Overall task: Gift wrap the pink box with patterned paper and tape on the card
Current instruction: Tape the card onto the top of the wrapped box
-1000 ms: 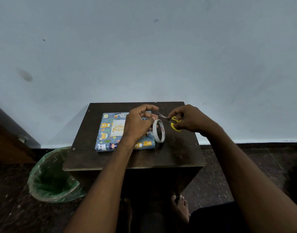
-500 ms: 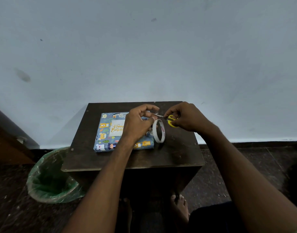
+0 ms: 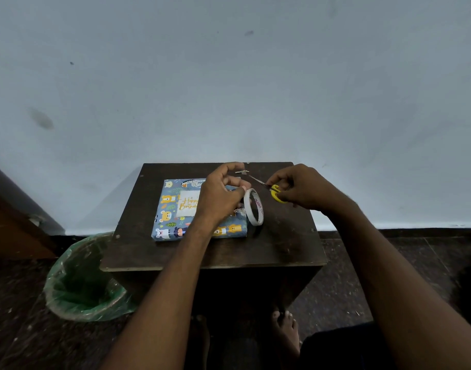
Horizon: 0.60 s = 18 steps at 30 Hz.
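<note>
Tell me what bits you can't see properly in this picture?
All in the head view:
- Card: its right part and the end of the writing are hidden behind the left hand.
- Wrapped box: the middle is covered by the same hand and arm.
- Scissors: the yellow handles are mostly inside the right hand.
- Tape piece at the left fingertips: too small to tell clearly.

Both forearms extended forward from lower edge of view, converging over the table top. Left hand (image 3: 220, 193) raised, back of hand toward camera, fingers curled, index and thumb pinching a short piece of tape (image 3: 241, 171); lower fingers hooked on the tape roll (image 3: 253, 206). Right hand (image 3: 299, 189) just beside it, fingers curled through the yellow handles of the scissors (image 3: 269, 186), blades pointing toward left fingertips. Bare feet visible below.
</note>
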### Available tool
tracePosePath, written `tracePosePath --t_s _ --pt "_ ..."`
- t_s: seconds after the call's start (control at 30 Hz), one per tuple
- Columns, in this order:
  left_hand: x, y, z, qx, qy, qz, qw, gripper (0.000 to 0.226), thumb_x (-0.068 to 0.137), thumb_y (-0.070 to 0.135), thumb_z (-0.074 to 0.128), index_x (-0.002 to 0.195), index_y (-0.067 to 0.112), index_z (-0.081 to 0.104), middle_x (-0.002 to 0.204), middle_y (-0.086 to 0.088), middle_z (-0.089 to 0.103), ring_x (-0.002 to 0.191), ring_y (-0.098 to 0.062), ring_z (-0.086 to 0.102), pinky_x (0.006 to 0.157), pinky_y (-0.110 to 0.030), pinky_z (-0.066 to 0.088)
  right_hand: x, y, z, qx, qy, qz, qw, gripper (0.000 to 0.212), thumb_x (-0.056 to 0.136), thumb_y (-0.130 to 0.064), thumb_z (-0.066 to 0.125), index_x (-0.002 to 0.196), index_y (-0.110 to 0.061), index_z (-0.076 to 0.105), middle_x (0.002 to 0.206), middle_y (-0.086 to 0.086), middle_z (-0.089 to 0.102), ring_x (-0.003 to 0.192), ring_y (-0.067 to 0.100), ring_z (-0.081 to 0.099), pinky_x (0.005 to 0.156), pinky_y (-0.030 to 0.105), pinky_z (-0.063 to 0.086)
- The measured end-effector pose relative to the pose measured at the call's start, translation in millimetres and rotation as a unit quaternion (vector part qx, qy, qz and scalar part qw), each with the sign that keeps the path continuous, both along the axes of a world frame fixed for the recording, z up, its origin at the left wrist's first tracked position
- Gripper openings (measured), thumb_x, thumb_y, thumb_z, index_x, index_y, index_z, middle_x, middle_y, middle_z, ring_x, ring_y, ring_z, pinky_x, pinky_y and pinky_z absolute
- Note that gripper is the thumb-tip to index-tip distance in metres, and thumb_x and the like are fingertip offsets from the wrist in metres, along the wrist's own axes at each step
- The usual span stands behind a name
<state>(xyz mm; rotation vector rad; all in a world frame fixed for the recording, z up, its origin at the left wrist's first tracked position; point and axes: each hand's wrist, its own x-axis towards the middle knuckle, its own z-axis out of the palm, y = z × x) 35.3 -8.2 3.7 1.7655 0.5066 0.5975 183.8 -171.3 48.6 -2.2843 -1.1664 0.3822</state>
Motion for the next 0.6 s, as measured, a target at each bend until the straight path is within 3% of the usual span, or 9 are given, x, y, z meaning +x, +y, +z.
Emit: tracePosePath --t_s 0.1,0.2,0.3,0.4,0.5,0.6 --pt "-0.5 0.3 0.9 -0.016 -0.009 -0.003 1.0 0.045 0.096 0.001 0.072 0.136 0.018 0.063 0.1 0.001 0.081 0.09 -0.015 0.078 0.063 -0.029 0.062 -1.2 2.1 -6.0 -0.056 -0.052 -0.036 0.996 0.026 0.081 -0.008 0.074 0.098 -0.026 0.082 0.072 -0.001 0.067 0.077 0.025 0.071 0.072 0.035 0.058" --pt "-0.2 0.4 1.2 -0.016 -0.016 -0.006 1.0 0.044 0.095 0.007 0.075 0.134 0.023 0.064 0.096 0.004 0.081 0.092 -0.011 0.077 0.066 -0.029 0.06 -7.8 9.5 -18.8 -0.147 -0.097 -0.032 0.984 0.027 0.083 -0.014 0.075 0.108 -0.023 0.082 0.1 0.005 0.075 0.101 0.028 0.068 0.077 0.026 0.045" --pt "1.7 0.6 0.1 -0.002 -0.023 -0.013 1.0 0.043 0.094 0.012 0.078 0.133 0.026 0.065 0.095 0.005 0.081 0.092 -0.008 0.075 0.079 -0.034 0.058 -13.3 18.5 -25.3 -0.174 -0.104 -0.044 0.978 0.024 0.082 -0.014 0.072 0.104 -0.015 0.08 0.097 0.011 0.075 0.09 0.031 0.07 0.075 0.03 0.055" --pt "1.4 -0.6 1.3 0.0 -0.034 -0.023 0.999 0.045 0.094 0.012 0.079 0.134 0.026 0.065 0.096 0.003 0.081 0.083 -0.003 0.073 0.075 -0.029 0.056 -17.6 24.0 -24.9 -0.181 -0.11 -0.052 0.976 0.021 0.078 -0.007 0.069 0.097 -0.01 0.076 0.085 0.013 0.069 0.082 0.032 0.071 0.074 0.041 0.064" --pt "0.3 -1.8 1.8 0.003 -0.045 -0.042 0.998 0.045 0.095 0.011 0.078 0.135 0.025 0.064 0.098 0.0 0.081 0.066 -0.001 0.064 0.069 -0.025 0.053 -21.3 23.1 -29.3 -0.161 -0.138 -0.057 0.976 0.021 0.078 -0.008 0.073 0.098 -0.012 0.076 0.093 0.013 0.069 0.091 0.034 0.069 0.069 0.035 0.057" --pt "0.1 -0.9 0.3 -0.001 -0.046 -0.058 0.997 0.045 0.095 0.01 0.078 0.135 0.026 0.064 0.097 -0.002 0.08 0.064 -0.007 0.061 0.071 -0.028 0.052 -17.4 20.1 -28.3 -0.081 -0.137 -0.076 0.984 0.024 0.079 -0.019 0.076 0.102 -0.024 0.079 0.096 0.0 0.07 0.09 0.025 0.066 0.07 0.029 0.046"
